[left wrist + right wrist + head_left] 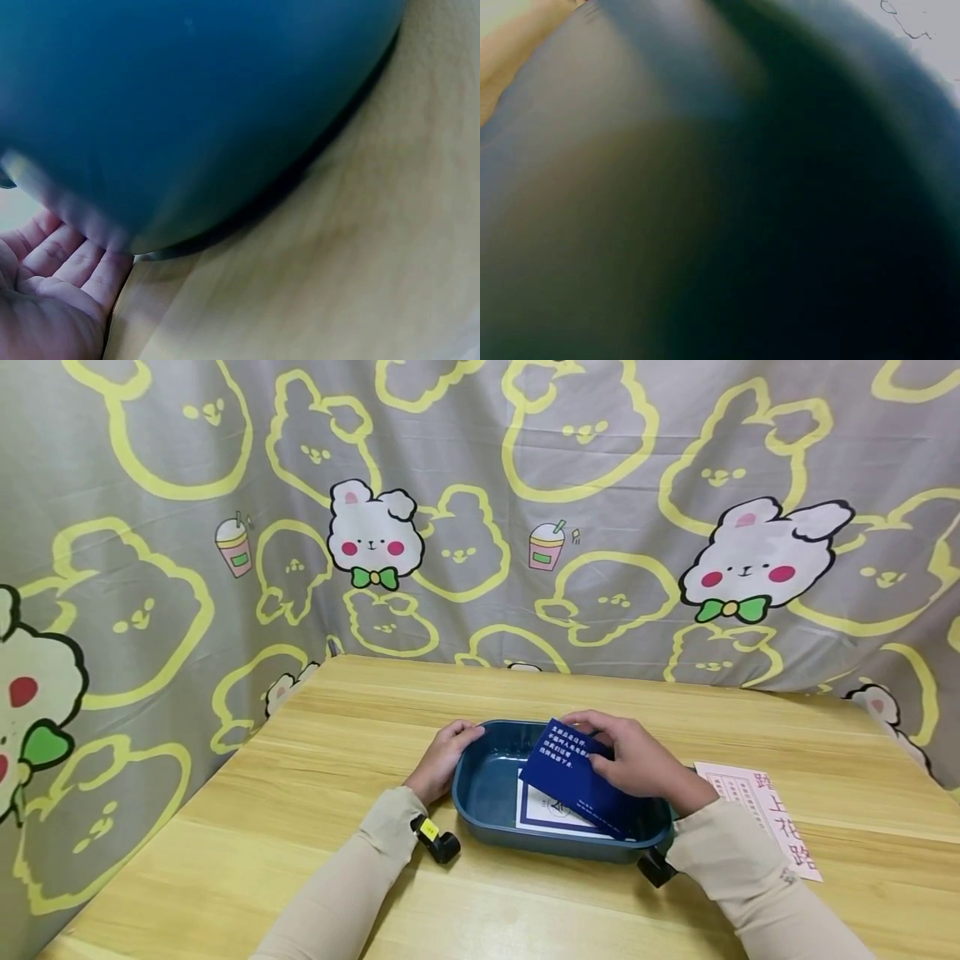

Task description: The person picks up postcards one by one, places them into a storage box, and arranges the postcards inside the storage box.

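Observation:
A deep teal dish point(491, 772) with rounded corners sits on the wooden table. My left hand point(444, 760) holds its left end, thumb at the rim; the left wrist view shows the fingers point(64, 255) against the outer wall point(187, 112). Over the dish, my right hand point(633, 756) pinches a navy blue card point(562, 768) with white printed characters, thumb on its face. The card is tilted and partly covers a white card with a navy border point(528, 802) lying in the dish. The right wrist view is too dark and blurred to read.
On the wooden table point(360, 718), a pink-and-white card point(783, 827) with red characters lies right of the dish, partly behind my right forearm. A grey curtain point(465, 460) with rabbit prints hangs behind the table and along its left side.

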Tool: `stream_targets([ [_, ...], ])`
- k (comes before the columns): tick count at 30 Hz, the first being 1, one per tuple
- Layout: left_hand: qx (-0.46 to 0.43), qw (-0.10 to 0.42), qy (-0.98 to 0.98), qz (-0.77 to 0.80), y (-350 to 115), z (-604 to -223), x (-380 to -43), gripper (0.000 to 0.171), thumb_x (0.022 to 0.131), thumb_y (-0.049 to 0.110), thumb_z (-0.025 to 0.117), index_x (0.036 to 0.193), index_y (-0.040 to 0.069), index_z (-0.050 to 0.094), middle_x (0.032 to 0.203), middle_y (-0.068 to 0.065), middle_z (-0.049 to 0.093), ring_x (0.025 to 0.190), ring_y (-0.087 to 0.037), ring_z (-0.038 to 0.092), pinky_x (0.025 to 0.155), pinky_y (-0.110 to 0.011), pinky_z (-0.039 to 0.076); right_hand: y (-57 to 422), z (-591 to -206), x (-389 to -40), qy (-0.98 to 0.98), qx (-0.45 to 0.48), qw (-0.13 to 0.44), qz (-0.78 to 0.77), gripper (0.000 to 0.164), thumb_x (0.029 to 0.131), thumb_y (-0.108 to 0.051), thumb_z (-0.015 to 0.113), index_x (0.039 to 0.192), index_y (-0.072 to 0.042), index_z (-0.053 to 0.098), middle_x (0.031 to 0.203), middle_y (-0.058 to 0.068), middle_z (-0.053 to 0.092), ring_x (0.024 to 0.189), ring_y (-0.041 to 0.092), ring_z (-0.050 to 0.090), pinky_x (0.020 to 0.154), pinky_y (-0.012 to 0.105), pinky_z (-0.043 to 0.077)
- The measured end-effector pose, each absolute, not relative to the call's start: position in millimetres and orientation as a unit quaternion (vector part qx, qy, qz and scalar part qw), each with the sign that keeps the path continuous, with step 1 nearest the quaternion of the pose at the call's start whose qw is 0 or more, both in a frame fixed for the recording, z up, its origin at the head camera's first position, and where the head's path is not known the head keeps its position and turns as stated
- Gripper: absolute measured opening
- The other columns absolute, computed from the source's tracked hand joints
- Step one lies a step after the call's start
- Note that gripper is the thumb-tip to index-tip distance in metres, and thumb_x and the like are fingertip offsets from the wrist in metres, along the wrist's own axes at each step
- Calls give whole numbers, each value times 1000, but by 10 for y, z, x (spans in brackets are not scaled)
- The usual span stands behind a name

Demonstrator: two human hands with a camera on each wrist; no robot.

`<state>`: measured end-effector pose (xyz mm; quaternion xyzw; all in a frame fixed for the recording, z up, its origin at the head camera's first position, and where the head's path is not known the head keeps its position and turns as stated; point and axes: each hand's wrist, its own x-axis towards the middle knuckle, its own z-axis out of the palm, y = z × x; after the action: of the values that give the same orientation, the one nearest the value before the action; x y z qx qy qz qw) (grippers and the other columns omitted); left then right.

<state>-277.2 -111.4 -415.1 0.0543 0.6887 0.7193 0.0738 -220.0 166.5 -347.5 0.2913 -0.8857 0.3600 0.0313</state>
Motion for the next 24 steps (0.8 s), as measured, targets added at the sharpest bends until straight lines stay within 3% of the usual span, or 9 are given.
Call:
stream_targets([
  [6, 55, 76, 688, 719, -1121, -4150, -2775, 21, 99, 21, 55, 104, 1, 56, 101, -8, 58, 90, -17, 56, 77, -26, 48, 1634, -3535, -2215, -902, 326, 50, 278, 55, 84, 13, 59, 133, -11, 55, 126, 16, 60, 110, 33, 59, 87, 49, 50],
  [10, 53, 75, 688, 720, -1123, -4141, -2774, 20, 99, 21, 54, 102, 1, 56, 100, -8, 58, 89, -17, 57, 76, -26, 49, 1622, -3558, -2220, -907, 346, 64, 229, 58, 82, 14, 62, 134, -10, 55, 127, 15, 60, 100, 24, 59, 76, 37, 49],
  [13, 54, 71, 684, 724, -1121, -4133, -2774, 18, 99, 20, 54, 101, 1, 56, 99, -8, 58, 88, -16, 57, 75, -25, 49, 1615, -3554, -2218, -914, 344, 55, 208, 61, 81, 13, 63, 137, -11, 53, 128, 14, 59, 93, 22, 56, 71, 35, 44],
  [17, 57, 66, 684, 724, -1123, -4142, -2779, 17, 99, 19, 54, 99, 2, 56, 98, -7, 57, 87, -16, 57, 74, -24, 49, 1598, -3532, -2211, -929, 318, 8, 187, 70, 80, 12, 66, 142, -14, 48, 131, 15, 56, 105, 28, 56, 83, 44, 49],
  [20, 58, 65, 683, 726, -1121, -4144, -2774, 16, 99, 18, 54, 99, 2, 56, 97, -7, 57, 87, -16, 56, 74, -24, 48, 1590, -3516, -2201, -939, 294, -33, 177, 78, 77, 12, 71, 144, -17, 44, 133, 17, 53, 116, 35, 51, 92, 54, 46],
  [24, 58, 67, 682, 726, -1111, -4137, -2763, 16, 98, 18, 55, 99, 2, 56, 97, -7, 57, 87, -15, 56, 74, -24, 47, 1594, -3517, -2191, -942, 285, -56, 169, 85, 71, 15, 74, 144, -17, 44, 134, 18, 51, 119, 37, 49, 93, 55, 44],
])
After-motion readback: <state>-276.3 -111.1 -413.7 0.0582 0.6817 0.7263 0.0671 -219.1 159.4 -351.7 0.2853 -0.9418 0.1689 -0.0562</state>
